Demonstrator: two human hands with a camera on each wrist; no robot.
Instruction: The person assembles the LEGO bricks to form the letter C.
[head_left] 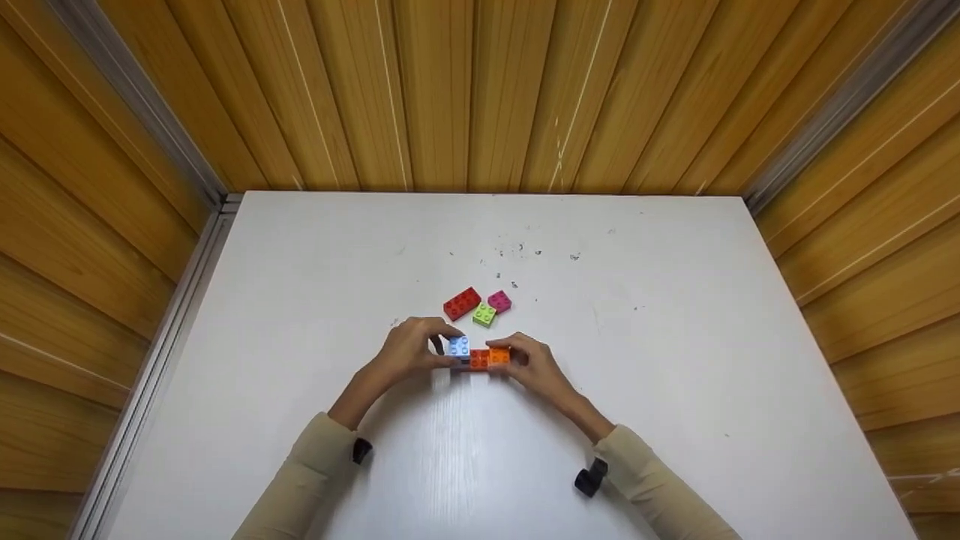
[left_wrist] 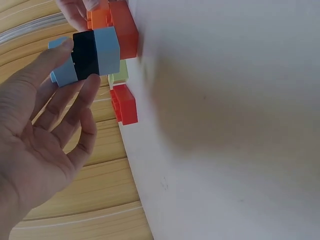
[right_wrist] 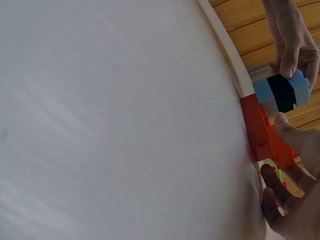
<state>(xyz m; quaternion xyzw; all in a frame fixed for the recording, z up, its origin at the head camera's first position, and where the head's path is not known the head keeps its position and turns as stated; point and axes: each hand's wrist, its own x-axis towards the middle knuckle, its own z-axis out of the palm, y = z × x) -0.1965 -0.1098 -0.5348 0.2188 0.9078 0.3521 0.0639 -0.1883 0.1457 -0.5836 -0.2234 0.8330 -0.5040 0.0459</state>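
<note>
My left hand (head_left: 411, 349) pinches the top light blue brick (head_left: 459, 346) of a small stack between thumb and fingers. Under it in that stack come a black brick (left_wrist: 85, 54) and a second light blue brick (left_wrist: 107, 50). The stack stands at the left end of a long red-orange brick (right_wrist: 256, 127), which is low on the table. An orange brick (head_left: 499, 355) sits on the right part of the long brick. My right hand (head_left: 536, 367) holds this orange brick between thumb and fingers.
Just beyond the hands lie a red brick (head_left: 461, 304), a lime green brick (head_left: 484, 315) and a magenta brick (head_left: 500, 301), close together on the white table (head_left: 300, 262). Wood-patterned panels (head_left: 480, 97) rise behind the table and at both sides.
</note>
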